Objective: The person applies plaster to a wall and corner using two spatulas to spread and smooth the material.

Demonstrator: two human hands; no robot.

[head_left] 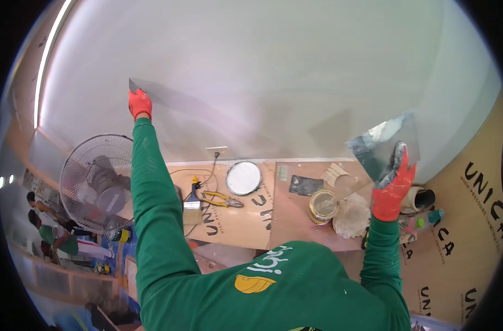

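Observation:
With the arm stretched up and forward, my left hand (140, 103), in a red glove, is closed on a small putty knife (132, 85) at the grey wall (235, 66). Whether its edge touches the wall I cannot tell. My right hand (394, 187), in a red glove with a dark, whitened palm side, grips a broad flat metal putty blade (408, 129) out to the right. White putty (385, 130) is smeared across that blade. Below the wall, a round tub of white putty (243, 177) stands on the board-covered counter (257, 226).
Pliers (224, 199) with yellow handles, a paintbrush (192, 199) and a corded wall socket (217, 150) are near the tub. An open can (323, 205) and a crumpled pale bag (352, 215) stand to the right. A caged fan (99, 182) is beside my left arm; people (58, 237) are beyond it.

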